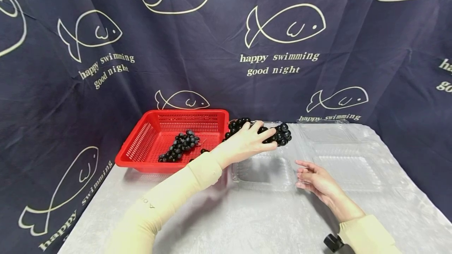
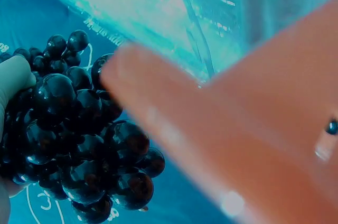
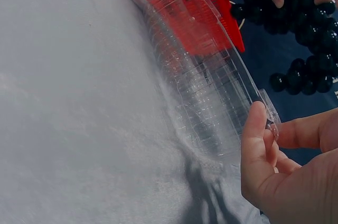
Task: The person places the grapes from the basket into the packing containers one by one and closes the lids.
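Note:
My left hand (image 1: 252, 138) grips a large bunch of black grapes (image 1: 282, 134) from above, fingers spread over it. The bunch hangs over the back part of a clear plastic container (image 1: 263, 171). In the left wrist view, round shiny grapes (image 2: 84, 176) fill the left side, and a blurred thumb crosses the middle. My right hand (image 1: 319, 181) is at the container's right edge. The right wrist view shows its thumb and fingers on either side of the clear rim (image 3: 243, 92), pinching it near a corner.
A red plastic basket (image 1: 141, 164) stands at the left with a smaller bunch of dark grapes (image 1: 180, 146) inside. Another clear container (image 1: 347, 171) lies at the right. A grey-white cloth (image 1: 247, 222) covers the table, and a dark fish-print curtain (image 1: 226, 50) hangs behind.

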Demonstrator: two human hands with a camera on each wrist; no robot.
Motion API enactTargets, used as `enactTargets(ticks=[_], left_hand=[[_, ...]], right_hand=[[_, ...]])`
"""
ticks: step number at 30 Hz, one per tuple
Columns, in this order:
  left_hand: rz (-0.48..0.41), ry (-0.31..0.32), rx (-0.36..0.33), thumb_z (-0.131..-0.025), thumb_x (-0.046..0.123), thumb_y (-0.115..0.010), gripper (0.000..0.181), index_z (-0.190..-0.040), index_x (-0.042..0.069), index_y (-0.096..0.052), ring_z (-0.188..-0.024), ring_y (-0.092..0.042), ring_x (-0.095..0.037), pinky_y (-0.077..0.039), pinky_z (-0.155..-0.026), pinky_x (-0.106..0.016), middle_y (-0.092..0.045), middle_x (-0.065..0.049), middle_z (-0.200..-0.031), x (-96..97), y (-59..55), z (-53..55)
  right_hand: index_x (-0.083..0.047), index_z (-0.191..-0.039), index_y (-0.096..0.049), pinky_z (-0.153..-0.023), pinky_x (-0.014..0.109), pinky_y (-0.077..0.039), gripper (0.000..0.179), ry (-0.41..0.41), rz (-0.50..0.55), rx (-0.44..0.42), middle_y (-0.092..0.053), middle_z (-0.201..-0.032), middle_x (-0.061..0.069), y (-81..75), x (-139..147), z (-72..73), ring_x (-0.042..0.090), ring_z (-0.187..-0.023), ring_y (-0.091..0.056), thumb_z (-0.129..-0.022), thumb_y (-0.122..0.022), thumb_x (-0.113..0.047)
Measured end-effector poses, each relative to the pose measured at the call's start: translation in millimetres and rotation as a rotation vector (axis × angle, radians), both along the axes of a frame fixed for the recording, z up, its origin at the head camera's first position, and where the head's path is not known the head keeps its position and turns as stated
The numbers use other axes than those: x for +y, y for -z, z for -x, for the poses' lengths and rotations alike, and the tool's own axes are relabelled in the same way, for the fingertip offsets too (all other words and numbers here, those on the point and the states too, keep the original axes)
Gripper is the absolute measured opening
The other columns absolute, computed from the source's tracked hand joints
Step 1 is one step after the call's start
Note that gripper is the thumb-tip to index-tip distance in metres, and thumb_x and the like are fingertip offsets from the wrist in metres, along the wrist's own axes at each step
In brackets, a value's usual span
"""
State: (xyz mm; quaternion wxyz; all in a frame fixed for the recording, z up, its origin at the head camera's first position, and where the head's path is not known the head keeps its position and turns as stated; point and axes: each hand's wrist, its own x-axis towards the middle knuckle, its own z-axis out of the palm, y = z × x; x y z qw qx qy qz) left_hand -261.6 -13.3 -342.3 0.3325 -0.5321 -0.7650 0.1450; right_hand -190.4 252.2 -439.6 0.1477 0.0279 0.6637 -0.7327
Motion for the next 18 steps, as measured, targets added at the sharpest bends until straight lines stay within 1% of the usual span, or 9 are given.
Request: enactTargets(ticks=[6, 11, 16, 18], left_hand=[[-0.012, 0.033, 0.027, -0.090, 0.006, -0.048, 0.034, -0.113, 0.031, -0.051, -0.118, -0.045, -0.032, -0.047, -0.071, -0.039, -0.046, 0.000, -0.132, 7.1, 10.3, 0.1], [-0.007, 0.033, 0.061, -0.089, 0.005, -0.048, 0.035, -0.113, 0.031, -0.049, -0.117, -0.046, -0.031, -0.048, -0.067, -0.036, -0.046, 0.000, -0.132, 11.6, 19.5, -1.0], [0.022, 0.017, 0.036, -0.089, 0.006, -0.051, 0.039, -0.117, 0.032, -0.049, -0.120, -0.044, -0.032, -0.049, -0.071, -0.037, -0.044, 0.000, -0.136, 14.9, 28.5, -1.0], [0.026, 0.018, 0.038, -0.089, 0.007, -0.051, 0.038, -0.118, 0.033, -0.049, -0.120, -0.044, -0.032, -0.049, -0.072, -0.037, -0.043, 0.000, -0.137, 16.1, 32.2, -0.9]], right_hand=[[0.010, -0.144, -0.017, -0.078, 0.027, -0.055, 0.066, -0.005, -0.003, 0.005, -0.051, -0.097, 0.000, 2.1, 0, 0.1, 0.007, -0.080, -0.057, -0.087, -0.050, 0.006], [0.010, -0.144, -0.017, -0.077, 0.027, -0.055, 0.066, 0.001, 0.006, 0.005, -0.051, -0.096, 0.000, 3.0, 0, 0.0, 0.008, -0.079, -0.058, -0.087, -0.051, 0.006], [0.010, -0.145, -0.013, -0.078, 0.027, -0.055, 0.067, -0.010, 0.011, 0.003, -0.051, -0.096, -0.001, 1.9, 1, 0.0, 0.008, -0.079, -0.059, -0.088, -0.049, 0.006], [0.010, -0.145, -0.014, -0.078, 0.027, -0.055, 0.067, -0.006, 0.012, -0.003, -0.052, -0.096, -0.001, 1.4, 1, 0.0, 0.009, -0.079, -0.059, -0.088, -0.049, 0.007]])
